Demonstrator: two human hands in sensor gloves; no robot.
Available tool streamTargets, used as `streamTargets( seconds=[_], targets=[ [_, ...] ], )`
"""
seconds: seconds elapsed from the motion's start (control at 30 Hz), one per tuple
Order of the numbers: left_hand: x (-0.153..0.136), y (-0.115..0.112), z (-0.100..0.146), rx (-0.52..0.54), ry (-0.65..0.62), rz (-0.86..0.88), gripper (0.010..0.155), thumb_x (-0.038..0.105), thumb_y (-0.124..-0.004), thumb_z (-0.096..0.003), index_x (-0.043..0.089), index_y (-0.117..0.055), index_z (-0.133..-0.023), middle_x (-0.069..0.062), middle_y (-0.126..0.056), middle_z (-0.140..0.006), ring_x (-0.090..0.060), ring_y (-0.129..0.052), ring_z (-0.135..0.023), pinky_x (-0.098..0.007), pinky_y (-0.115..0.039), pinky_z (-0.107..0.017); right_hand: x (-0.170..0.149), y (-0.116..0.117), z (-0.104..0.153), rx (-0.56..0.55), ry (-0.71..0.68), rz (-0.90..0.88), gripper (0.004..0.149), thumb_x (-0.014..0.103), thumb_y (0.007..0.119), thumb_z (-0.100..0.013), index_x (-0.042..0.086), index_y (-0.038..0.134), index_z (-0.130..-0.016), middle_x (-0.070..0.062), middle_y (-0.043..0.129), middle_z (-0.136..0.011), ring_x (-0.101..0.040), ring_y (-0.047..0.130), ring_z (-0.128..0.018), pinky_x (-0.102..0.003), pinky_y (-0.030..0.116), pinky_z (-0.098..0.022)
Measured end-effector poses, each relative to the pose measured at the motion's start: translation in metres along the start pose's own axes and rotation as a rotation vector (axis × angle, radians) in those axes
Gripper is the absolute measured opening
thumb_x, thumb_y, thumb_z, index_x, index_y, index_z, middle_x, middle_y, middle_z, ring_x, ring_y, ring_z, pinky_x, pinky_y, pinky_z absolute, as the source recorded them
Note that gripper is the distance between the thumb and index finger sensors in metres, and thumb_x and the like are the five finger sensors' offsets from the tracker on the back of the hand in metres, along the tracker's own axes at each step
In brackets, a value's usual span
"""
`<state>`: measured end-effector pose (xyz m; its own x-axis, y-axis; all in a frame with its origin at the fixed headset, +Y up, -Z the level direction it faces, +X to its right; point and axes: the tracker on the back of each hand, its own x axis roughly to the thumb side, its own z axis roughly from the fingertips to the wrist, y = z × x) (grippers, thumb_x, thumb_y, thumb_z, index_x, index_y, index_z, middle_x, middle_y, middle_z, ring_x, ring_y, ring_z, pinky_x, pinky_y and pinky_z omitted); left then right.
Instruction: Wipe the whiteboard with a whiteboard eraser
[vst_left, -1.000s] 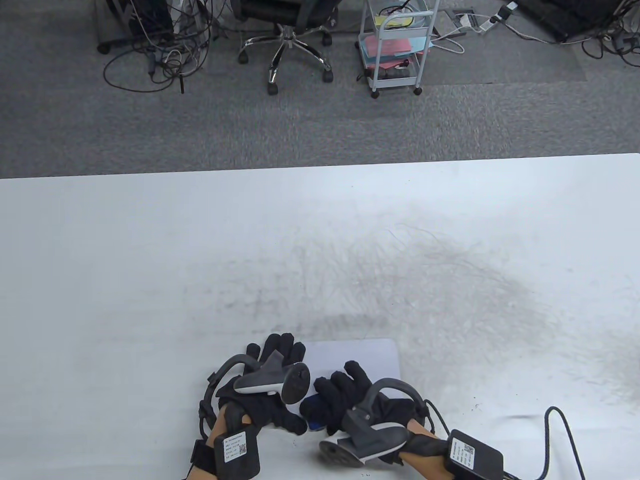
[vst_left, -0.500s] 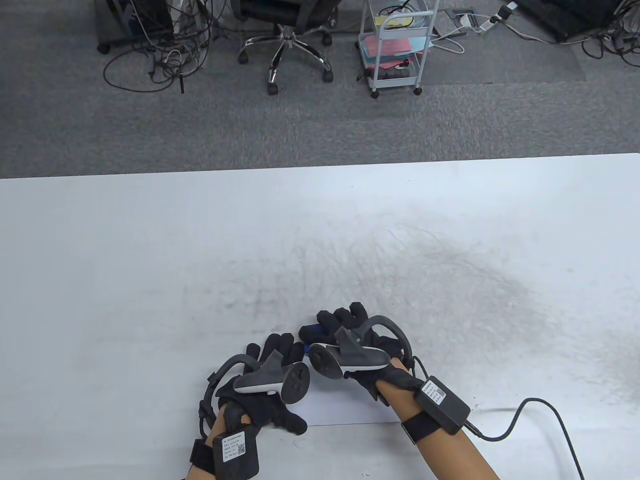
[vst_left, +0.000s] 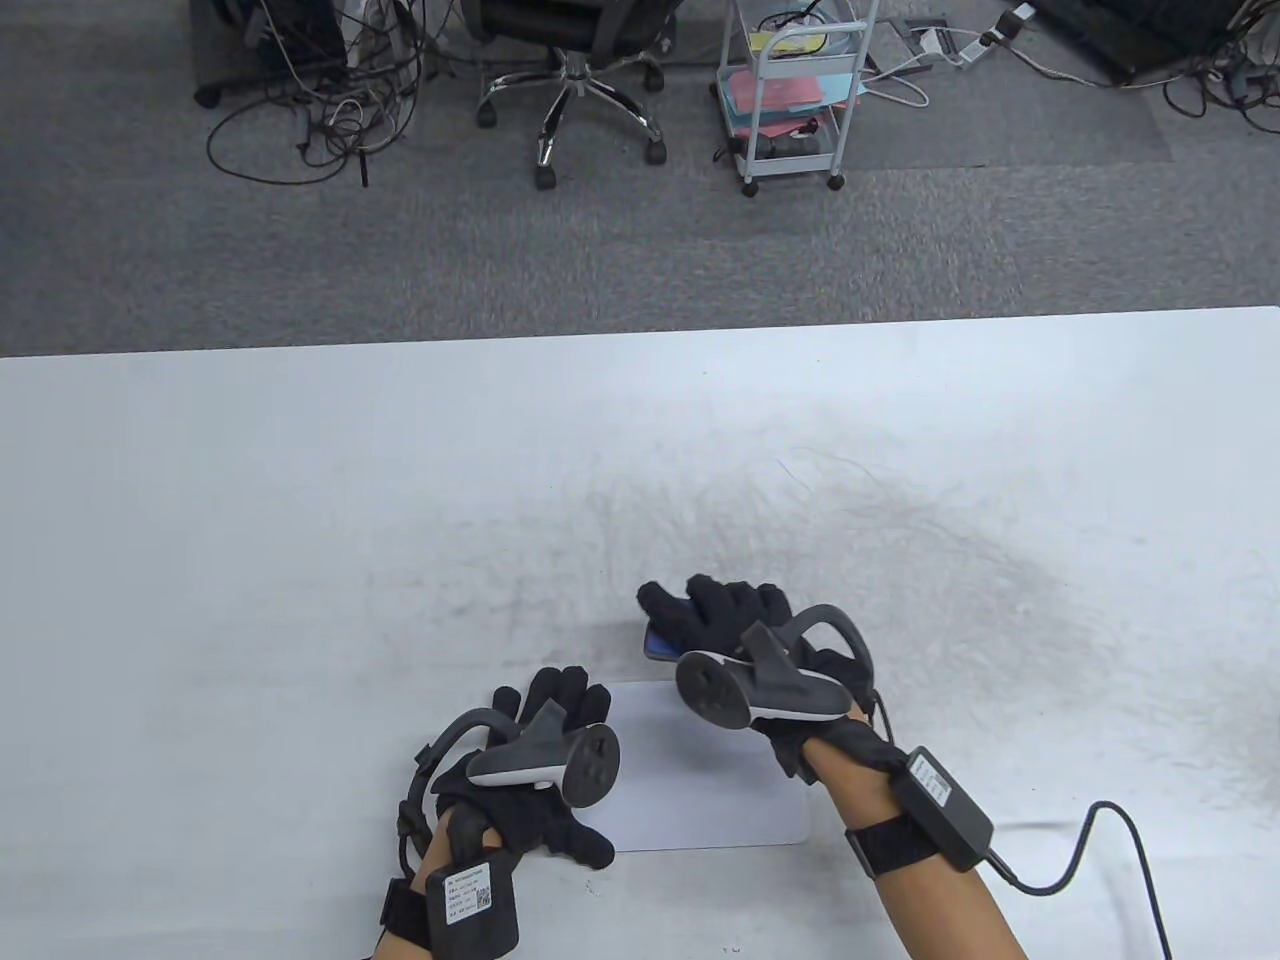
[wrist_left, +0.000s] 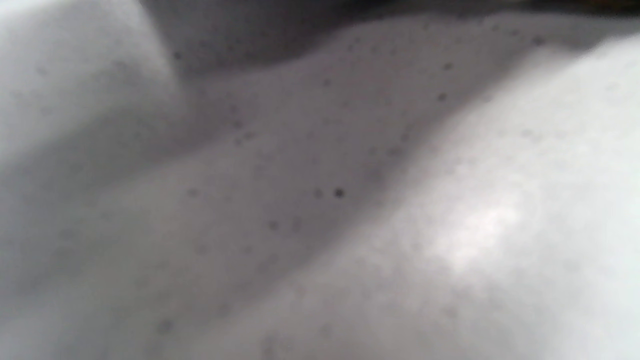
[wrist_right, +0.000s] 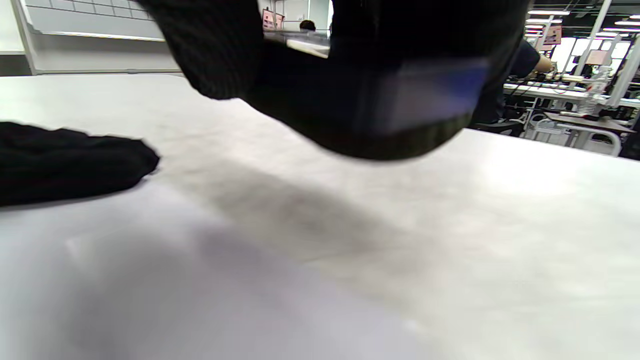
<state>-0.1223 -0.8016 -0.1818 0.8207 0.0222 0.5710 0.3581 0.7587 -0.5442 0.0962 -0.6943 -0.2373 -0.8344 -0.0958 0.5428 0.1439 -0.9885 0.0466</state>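
A small white whiteboard (vst_left: 700, 790) lies flat on the table near the front edge. My left hand (vst_left: 555, 700) rests flat on the board's left part, fingers stretched out. My right hand (vst_left: 700, 615) grips a blue whiteboard eraser (vst_left: 660, 647) from above, just past the board's far edge, over the table. In the right wrist view the gloved fingers wrap the eraser (wrist_right: 430, 95) a little above the surface, the left hand's fingertips (wrist_right: 75, 160) lie at the left, and the board (wrist_right: 150, 300) fills the lower left. The left wrist view shows only a blurred white surface.
The white table (vst_left: 300, 500) carries grey smudges and scratch marks (vst_left: 880, 560) beyond and right of the board. A black cable (vst_left: 1100, 850) trails from my right wrist. Past the far edge are a chair (vst_left: 570, 80) and a cart (vst_left: 795, 90) on the floor.
My right hand has moved with the eraser from the board's near edge across it to past its far edge. My left hand has stayed in place.
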Motion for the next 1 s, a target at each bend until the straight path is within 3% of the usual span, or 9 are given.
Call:
streamTargets(
  seconds=[0.1, 0.17, 0.23, 0.37, 0.43, 0.63, 0.73, 0.8, 1.0],
  targets=[
    [0.000, 0.000, 0.000, 0.000, 0.000, 0.000, 0.133, 0.081, -0.061, -0.0227, 0.006, 0.012, -0.105, -0.027, 0.016, -0.108, -0.052, 0.005, -0.100, -0.070, -0.019, -0.071, -0.039, -0.014, 0.016, -0.030, 0.070, -0.045, 0.095, 0.047, 0.079, -0.061, 0.027, 0.003, -0.116, -0.032, 0.055, -0.115, -0.047, 0.090, -0.095, -0.059, 0.089, -0.066],
    [0.000, 0.000, 0.000, 0.000, 0.001, 0.000, 0.133, 0.081, -0.061, -0.0226, 0.006, 0.012, -0.105, -0.027, 0.016, -0.108, -0.052, 0.005, -0.100, -0.070, -0.019, -0.071, -0.064, -0.022, 0.028, -0.067, 0.133, -0.050, 0.094, 0.048, 0.080, -0.061, 0.029, 0.006, -0.116, -0.031, 0.055, -0.114, -0.046, 0.092, -0.094, -0.058, 0.091, -0.065],
    [0.000, 0.000, 0.000, 0.000, 0.001, 0.000, 0.133, 0.081, -0.061, -0.0225, 0.007, 0.013, -0.105, -0.027, 0.016, -0.108, -0.052, 0.005, -0.100, -0.070, -0.019, -0.071, -0.089, -0.027, 0.041, -0.100, 0.199, -0.087, 0.087, 0.048, 0.080, -0.060, 0.029, 0.019, -0.119, -0.030, 0.057, -0.114, -0.048, 0.092, -0.093, -0.058, 0.090, -0.065],
    [0.000, 0.000, 0.000, -0.001, 0.000, 0.000, 0.133, 0.081, -0.061, -0.0227, 0.007, 0.013, -0.105, -0.027, 0.016, -0.108, -0.052, 0.005, -0.100, -0.070, -0.019, -0.071, -0.124, -0.028, 0.056, -0.158, 0.341, -0.100, 0.074, 0.049, 0.085, -0.058, 0.034, 0.042, -0.117, -0.020, 0.068, -0.115, -0.047, 0.085, -0.100, -0.070, 0.067, -0.076],
    [0.000, 0.000, 0.000, -0.001, 0.000, 0.001, 0.133, 0.081, -0.061, -0.0226, 0.007, 0.013, -0.105, -0.027, 0.016, -0.108, -0.052, 0.005, -0.100, -0.070, -0.019, -0.071, -0.132, -0.024, 0.060, -0.191, 0.393, -0.088, 0.073, 0.052, 0.085, -0.057, 0.033, 0.044, -0.114, -0.016, 0.073, -0.114, -0.041, 0.086, -0.099, -0.072, 0.061, -0.078],
    [0.000, 0.000, 0.000, 0.000, -0.003, 0.003, 0.133, 0.081, -0.061, -0.0229, 0.007, 0.013, -0.105, -0.027, 0.016, -0.108, -0.052, 0.006, -0.100, -0.070, -0.018, -0.071, -0.146, 0.004, 0.059, -0.195, 0.474, -0.117, 0.067, 0.053, 0.086, -0.055, 0.027, 0.051, -0.106, -0.017, 0.079, -0.109, -0.036, 0.096, -0.085, -0.062, 0.075, -0.073],
    [0.000, 0.000, -0.001, 0.001, -0.004, 0.004, 0.133, 0.081, -0.061, -0.0231, 0.007, 0.013, -0.105, -0.027, 0.017, -0.107, -0.052, 0.006, -0.099, -0.071, -0.018, -0.071, -0.150, 0.016, 0.058, -0.265, 0.535, -0.153, 0.061, 0.050, 0.084, -0.058, 0.024, 0.053, -0.104, -0.019, 0.076, -0.110, -0.039, 0.094, -0.088, -0.062, 0.070, -0.076],
    [0.000, 0.000, -0.001, 0.001, -0.005, 0.005, 0.133, 0.081, -0.061, -0.0233, 0.007, 0.013, -0.105, -0.027, 0.017, -0.107, -0.052, 0.006, -0.099, -0.070, -0.018, -0.071, -0.153, 0.023, 0.058, -0.270, 0.562, -0.207, 0.057, 0.049, 0.078, -0.061, 0.023, 0.051, -0.104, -0.022, 0.074, -0.111, -0.040, 0.093, -0.089, -0.061, 0.067, -0.077],
    [0.000, -0.001, 0.000, 0.000, -0.009, 0.008, 0.133, 0.081, -0.061, -0.0236, 0.007, 0.013, -0.105, -0.027, 0.017, -0.107, -0.053, 0.006, -0.099, -0.071, -0.018, -0.071, -0.152, 0.042, 0.056, -0.307, 0.596, -0.236, 0.056, 0.048, 0.076, -0.062, 0.022, 0.051, -0.104, -0.023, 0.073, -0.111, -0.039, 0.094, -0.091, -0.058, 0.067, -0.078]
  ],
)
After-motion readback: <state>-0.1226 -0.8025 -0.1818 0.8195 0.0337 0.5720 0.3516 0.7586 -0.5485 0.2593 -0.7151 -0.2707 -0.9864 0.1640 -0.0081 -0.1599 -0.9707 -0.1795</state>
